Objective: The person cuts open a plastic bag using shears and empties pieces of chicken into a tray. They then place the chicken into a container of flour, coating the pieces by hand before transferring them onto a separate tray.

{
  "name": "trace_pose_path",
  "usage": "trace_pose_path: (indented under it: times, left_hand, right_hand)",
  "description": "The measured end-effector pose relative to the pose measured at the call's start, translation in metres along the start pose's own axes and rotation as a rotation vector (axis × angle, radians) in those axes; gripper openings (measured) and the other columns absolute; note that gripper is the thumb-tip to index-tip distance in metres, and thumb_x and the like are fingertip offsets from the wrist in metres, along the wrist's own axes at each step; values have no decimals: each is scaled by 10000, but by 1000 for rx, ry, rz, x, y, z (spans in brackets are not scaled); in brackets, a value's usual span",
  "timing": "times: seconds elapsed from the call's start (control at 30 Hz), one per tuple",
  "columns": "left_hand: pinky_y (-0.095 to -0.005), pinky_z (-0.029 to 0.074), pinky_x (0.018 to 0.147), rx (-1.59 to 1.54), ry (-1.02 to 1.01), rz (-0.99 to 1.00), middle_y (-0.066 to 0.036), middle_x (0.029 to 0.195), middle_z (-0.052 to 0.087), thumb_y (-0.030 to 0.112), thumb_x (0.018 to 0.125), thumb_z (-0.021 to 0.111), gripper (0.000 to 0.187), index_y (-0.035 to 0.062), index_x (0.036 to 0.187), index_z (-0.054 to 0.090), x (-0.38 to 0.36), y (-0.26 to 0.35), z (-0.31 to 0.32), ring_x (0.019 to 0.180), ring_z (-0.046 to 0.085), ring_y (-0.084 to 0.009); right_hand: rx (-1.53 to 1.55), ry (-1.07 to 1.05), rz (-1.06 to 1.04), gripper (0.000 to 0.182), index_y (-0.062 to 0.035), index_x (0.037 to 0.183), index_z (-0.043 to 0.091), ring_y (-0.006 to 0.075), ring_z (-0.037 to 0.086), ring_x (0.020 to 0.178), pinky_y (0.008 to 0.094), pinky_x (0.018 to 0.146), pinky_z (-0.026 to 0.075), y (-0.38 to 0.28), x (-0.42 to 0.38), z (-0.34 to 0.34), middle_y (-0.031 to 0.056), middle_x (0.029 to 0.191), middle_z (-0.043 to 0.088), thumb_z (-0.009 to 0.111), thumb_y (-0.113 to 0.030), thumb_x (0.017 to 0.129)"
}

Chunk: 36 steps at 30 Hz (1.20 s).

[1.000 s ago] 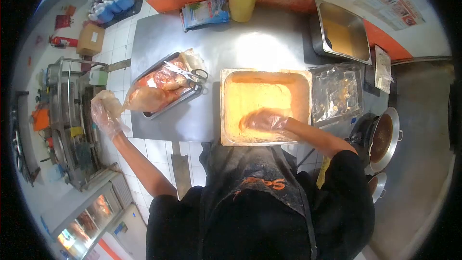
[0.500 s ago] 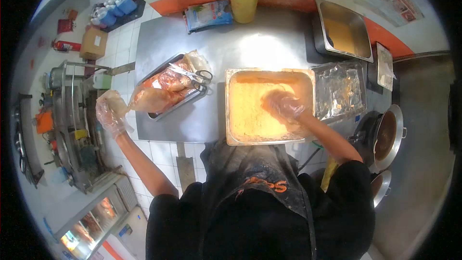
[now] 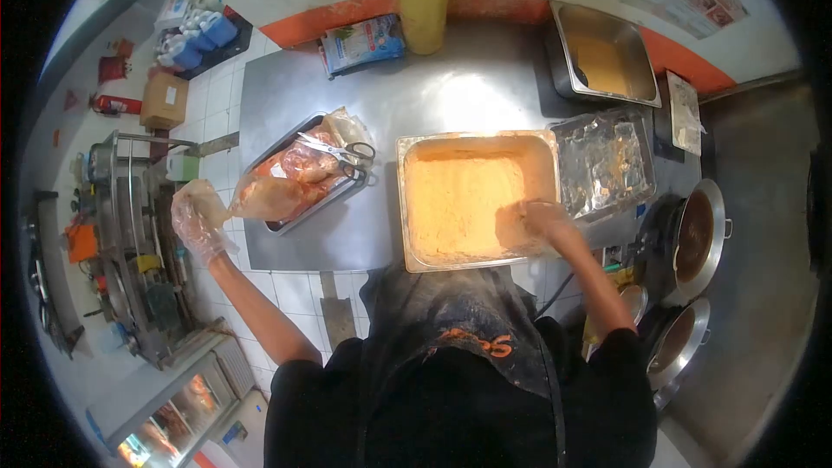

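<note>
My left hand [image 3: 199,227], in a clear plastic glove, is closed on the loose end of a clear plastic bag [image 3: 264,198] at the left. The bag stretches to a dark metal tray [image 3: 322,204], where it lies with reddish meat [image 3: 314,158]. Scissors [image 3: 334,149] with black handles rest on top of the meat. My right hand [image 3: 546,220] is over the right side of a steel pan [image 3: 478,265] holding orange-tan powder [image 3: 468,199]. Motion blurs its fingers, so their pose and any contents cannot be made out.
Behind stand a yellow cylinder [image 3: 422,4] and a blue-white packet [image 3: 364,42]. A deep steel pan [image 3: 607,56] is at the back right, above a clear, messy tray [image 3: 607,165]. Round metal pots [image 3: 700,243] are at far right, shelving [image 3: 130,234] at far left.
My right hand has moved right, from the middle of the powder to the pan's right side. My left hand still holds the bag. The view has shifted slightly.
</note>
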<state>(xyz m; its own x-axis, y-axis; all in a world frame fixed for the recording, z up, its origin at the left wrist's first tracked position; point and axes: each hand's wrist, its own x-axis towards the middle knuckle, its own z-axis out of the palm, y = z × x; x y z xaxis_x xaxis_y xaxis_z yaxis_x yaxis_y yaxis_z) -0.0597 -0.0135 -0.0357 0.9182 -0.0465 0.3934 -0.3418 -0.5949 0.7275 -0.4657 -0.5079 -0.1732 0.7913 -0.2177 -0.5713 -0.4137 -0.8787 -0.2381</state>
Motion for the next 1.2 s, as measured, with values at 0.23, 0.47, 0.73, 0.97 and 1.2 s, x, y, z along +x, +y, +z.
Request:
trace_pose_path:
  times: [0.23, 0.47, 0.73, 0.97, 1.2]
  left_hand:
    - [-345, 479, 845, -180, 10, -114, -65, 1029, 650, 433, 1037, 465, 438, 47, 1096, 662, 6, -43, -4, 935, 596, -187]
    - [-318, 467, 858, -347, 9, -173, -43, 1034, 640, 345, 1016, 539, 351, 30, 1121, 653, 8, -49, -3, 952, 579, -164]
    - [-331, 478, 849, -314, 50, -226, -49, 1060, 645, 350, 1035, 499, 356, 49, 1119, 669, 10, -54, -3, 958, 584, -166]
    - [-331, 480, 849, -167, 43, -118, -55, 1056, 659, 436, 1022, 518, 429, 50, 1118, 680, 11, -53, -1, 955, 594, -180]
    - [-335, 476, 857, -226, 43, -119, -57, 1072, 657, 441, 1018, 506, 444, 47, 1121, 683, 12, -59, -1, 957, 595, -176]
  right_hand:
    - [492, 754, 169, 451, -102, 1279, 611, 353, 675, 975, 443, 813, 535, 24, -32, -21, 163, 1116, 694, 652, -370, 918]
    - [180, 521, 356, 571, -21, 1355, 509, 402, 666, 944, 443, 806, 539, 43, -18, -25, 245, 1030, 682, 666, -347, 913]
    - [280, 420, 443, 485, 28, 1214, 564, 442, 651, 1030, 490, 851, 522, 29, 2, -68, 275, 1076, 676, 733, -255, 857]
    - [419, 645, -29, 378, 15, 1203, 608, 417, 655, 1001, 442, 862, 529, 24, -17, -47, 264, 1116, 659, 680, -153, 871]
    - [561, 561, -12, 373, 24, 1265, 591, 366, 652, 1050, 428, 889, 521, 39, -16, -37, 241, 1167, 659, 577, -122, 922]
